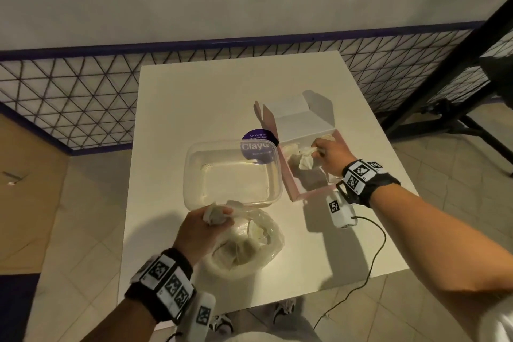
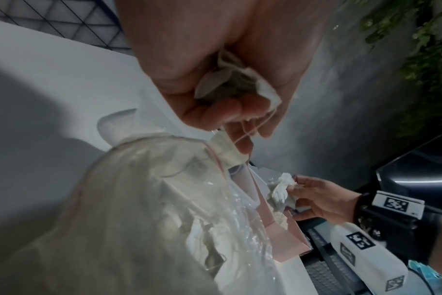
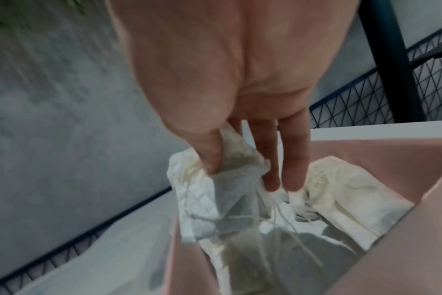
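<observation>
My left hand [image 1: 206,226] grips a small bunch of crumpled tea bags [image 1: 215,214] over the mouth of a clear plastic bag [image 1: 249,247] that lies on the white table [image 1: 172,108]. In the left wrist view the tea bags [image 2: 230,83] sit in the curled fingers, a string hanging over the plastic bag [image 2: 139,199]. My right hand [image 1: 330,155] is inside an open pink box [image 1: 287,178] and pinches more tea bags [image 1: 304,158]. Thumb and forefinger hold that tea bag [image 3: 225,195]; other tea bags [image 3: 353,189] lie in the box [image 3: 379,155].
A clear plastic container [image 1: 191,166], with nothing in it, stands between bag and box. A round purple sticker [image 1: 258,134] is behind it. A wire mesh fence [image 1: 83,97] runs behind the table, a black stand [image 1: 455,119] is at right, and a cable [image 1: 372,261] trails off the edge.
</observation>
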`<act>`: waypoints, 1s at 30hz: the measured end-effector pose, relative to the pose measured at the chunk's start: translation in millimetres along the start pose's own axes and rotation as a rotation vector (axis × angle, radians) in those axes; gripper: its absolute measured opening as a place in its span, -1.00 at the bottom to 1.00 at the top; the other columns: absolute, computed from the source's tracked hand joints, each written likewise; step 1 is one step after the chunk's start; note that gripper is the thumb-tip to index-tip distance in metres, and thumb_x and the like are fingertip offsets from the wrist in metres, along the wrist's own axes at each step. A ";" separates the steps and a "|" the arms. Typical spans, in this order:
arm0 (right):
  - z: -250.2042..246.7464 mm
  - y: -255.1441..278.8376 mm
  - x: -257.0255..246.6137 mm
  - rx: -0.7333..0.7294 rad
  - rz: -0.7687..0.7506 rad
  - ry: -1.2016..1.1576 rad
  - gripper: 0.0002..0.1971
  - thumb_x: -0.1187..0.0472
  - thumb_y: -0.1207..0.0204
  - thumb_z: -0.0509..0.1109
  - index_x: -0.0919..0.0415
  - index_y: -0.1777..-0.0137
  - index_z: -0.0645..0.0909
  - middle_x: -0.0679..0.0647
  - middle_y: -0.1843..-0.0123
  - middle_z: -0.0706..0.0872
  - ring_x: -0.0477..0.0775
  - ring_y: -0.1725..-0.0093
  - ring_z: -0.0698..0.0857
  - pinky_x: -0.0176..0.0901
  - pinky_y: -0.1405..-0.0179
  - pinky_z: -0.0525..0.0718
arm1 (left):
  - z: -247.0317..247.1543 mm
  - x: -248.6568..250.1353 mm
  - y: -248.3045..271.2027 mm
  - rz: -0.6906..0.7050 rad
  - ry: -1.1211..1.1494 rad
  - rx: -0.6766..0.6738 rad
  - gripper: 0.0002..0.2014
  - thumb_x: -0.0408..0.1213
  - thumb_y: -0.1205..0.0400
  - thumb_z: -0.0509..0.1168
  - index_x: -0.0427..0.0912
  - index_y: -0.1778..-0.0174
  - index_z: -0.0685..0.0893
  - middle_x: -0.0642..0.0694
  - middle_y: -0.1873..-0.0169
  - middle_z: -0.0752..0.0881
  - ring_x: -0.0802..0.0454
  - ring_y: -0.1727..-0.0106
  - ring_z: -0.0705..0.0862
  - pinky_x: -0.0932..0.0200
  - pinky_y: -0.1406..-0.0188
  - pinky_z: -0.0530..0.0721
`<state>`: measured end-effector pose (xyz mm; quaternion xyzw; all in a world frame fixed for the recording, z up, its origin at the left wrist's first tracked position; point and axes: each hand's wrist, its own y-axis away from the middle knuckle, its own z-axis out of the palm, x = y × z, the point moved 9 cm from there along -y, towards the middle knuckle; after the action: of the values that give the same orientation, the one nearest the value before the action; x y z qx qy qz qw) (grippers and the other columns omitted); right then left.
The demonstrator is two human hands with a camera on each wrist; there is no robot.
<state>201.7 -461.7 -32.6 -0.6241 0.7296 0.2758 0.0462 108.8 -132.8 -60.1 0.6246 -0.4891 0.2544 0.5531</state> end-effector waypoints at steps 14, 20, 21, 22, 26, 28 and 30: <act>70.6 -43.2 12.1 -0.253 0.118 -0.081 -0.77 0.46 -0.61 0.14 0.38 -0.18 0.54 0.21 0.08 0.64 0.26 -0.05 0.62 -0.13 0.02 0.56 | 2.0 -7.9 6.3 -0.048 -0.005 -0.048 -0.87 -0.45 -0.49 0.49 -0.12 0.18 0.80 -0.01 0.37 0.80 0.31 0.38 0.71 0.49 0.43 0.56; 63.6 -37.0 18.1 -0.101 0.221 -0.052 -0.54 0.12 -0.57 0.30 0.23 -0.44 0.37 0.26 -0.18 0.69 0.31 -0.17 0.66 -0.06 -0.08 0.55 | 4.1 -9.3 5.8 -0.082 0.002 -0.069 -0.91 -0.45 -0.50 0.48 -0.19 0.15 0.79 -0.04 0.38 0.76 0.33 0.51 0.62 0.48 0.51 0.50; 65.8 -35.6 18.1 -0.100 0.220 -0.081 -0.50 0.11 -0.56 0.30 0.23 -0.46 0.34 0.27 -0.13 0.71 0.30 -0.13 0.67 -0.08 -0.04 0.54 | 3.6 -9.8 5.2 -0.080 -0.008 -0.067 -0.90 -0.43 -0.49 0.49 -0.17 0.15 0.80 -0.05 0.36 0.79 0.28 0.44 0.67 0.46 0.48 0.54; 68.5 -35.7 22.4 -0.094 0.237 -0.136 -0.46 0.12 -0.53 0.33 0.23 -0.48 0.32 0.25 -0.06 0.73 0.28 -0.07 0.68 -0.10 -0.01 0.55 | 3.2 -10.0 4.8 -0.077 -0.023 -0.066 -0.90 -0.41 -0.48 0.51 -0.13 0.16 0.80 -0.08 0.32 0.82 0.20 0.35 0.72 0.43 0.43 0.58; 77.3 -30.8 38.5 -0.077 0.364 -0.550 -0.37 0.30 -0.49 0.33 0.20 -0.56 0.22 0.22 0.11 0.66 0.16 0.16 0.63 -0.14 0.16 0.57 | 4.2 -11.8 4.9 -0.077 -0.038 -0.082 -0.89 -0.39 -0.47 0.53 -0.13 0.15 0.81 -0.15 0.20 0.85 0.05 0.18 0.79 0.42 0.33 0.64; 75.9 -28.5 46.1 -0.034 0.431 -0.614 -0.39 0.31 -0.55 0.29 0.21 -0.58 0.20 0.32 -0.20 0.61 0.29 -0.14 0.62 -0.04 -0.11 0.57 | 4.5 -12.2 5.4 -0.076 -0.031 -0.085 -0.88 -0.41 -0.46 0.53 -0.13 0.15 0.80 -0.16 0.19 0.85 0.06 0.18 0.79 0.42 0.32 0.64; 68.9 -27.7 52.1 -0.003 0.468 -0.477 -0.42 0.31 -0.54 0.30 0.30 -0.55 0.25 0.30 -0.46 0.48 0.30 -0.41 0.49 -0.04 -0.34 0.46 | 4.6 -12.5 6.3 -0.072 -0.037 -0.086 -0.87 -0.42 -0.46 0.53 -0.11 0.16 0.80 -0.16 0.20 0.84 0.14 0.23 0.77 0.43 0.33 0.64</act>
<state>197.3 -478.0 -121.8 -0.3576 0.8214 0.4183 0.1499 97.3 -132.5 -69.2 0.6220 -0.4869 0.2013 0.5792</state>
